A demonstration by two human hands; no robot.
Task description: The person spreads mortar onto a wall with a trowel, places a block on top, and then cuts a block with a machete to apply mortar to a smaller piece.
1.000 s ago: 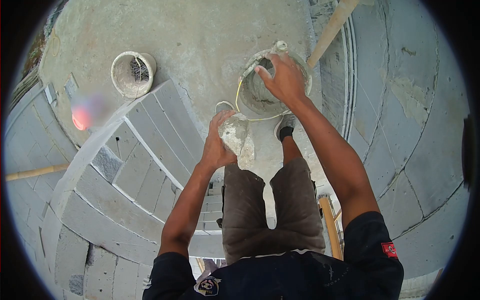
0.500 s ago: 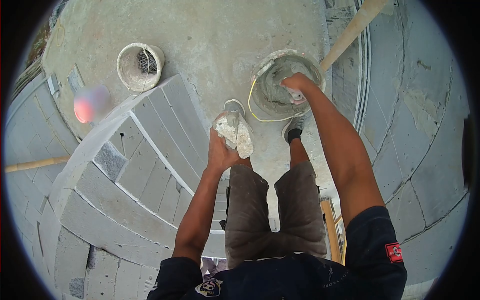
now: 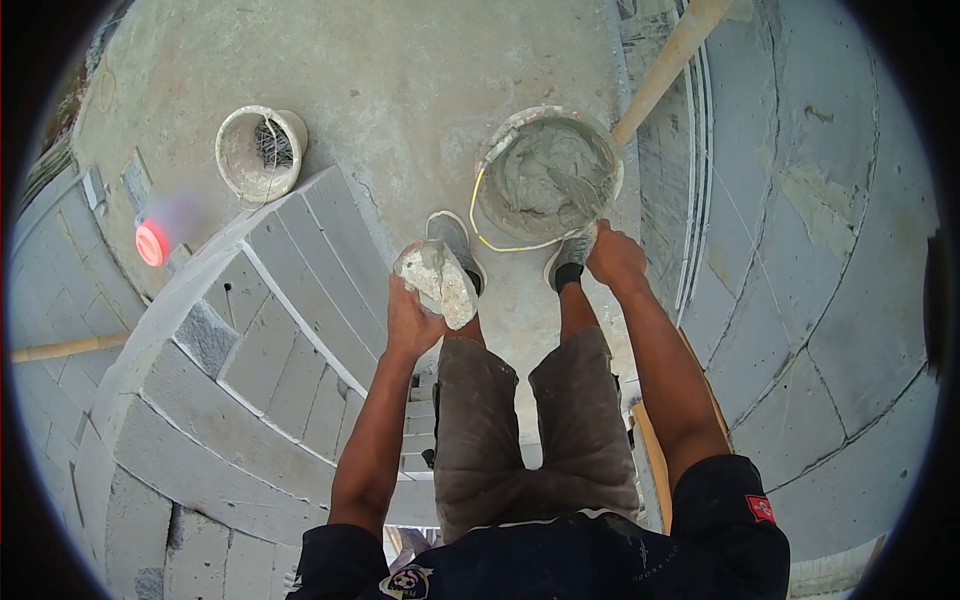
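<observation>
My left hand (image 3: 412,318) is wrapped round a mortar-crusted tool (image 3: 442,284), pale and lumpy, held above my left shoe; its exact shape is hard to make out. My right hand (image 3: 615,258) is closed at the near right rim of a large bucket (image 3: 481,178) with a yellow-white handle. It grips a trowel (image 3: 578,190) whose mortar-coated blade lies in the wet grey mortar (image 3: 540,165) inside the bucket.
A second bucket (image 3: 232,155) with nails or wire pieces stands beyond the block wall (image 3: 250,400) on the left. A red round object (image 3: 152,243) lies farther left. A wooden pole (image 3: 675,65) slants behind the mortar bucket, beside the right-hand wall (image 3: 820,220).
My right hand has moved from inside the bucket back toward me, to its near right rim. The trowel now shows in the mortar. The whole view has shifted slightly.
</observation>
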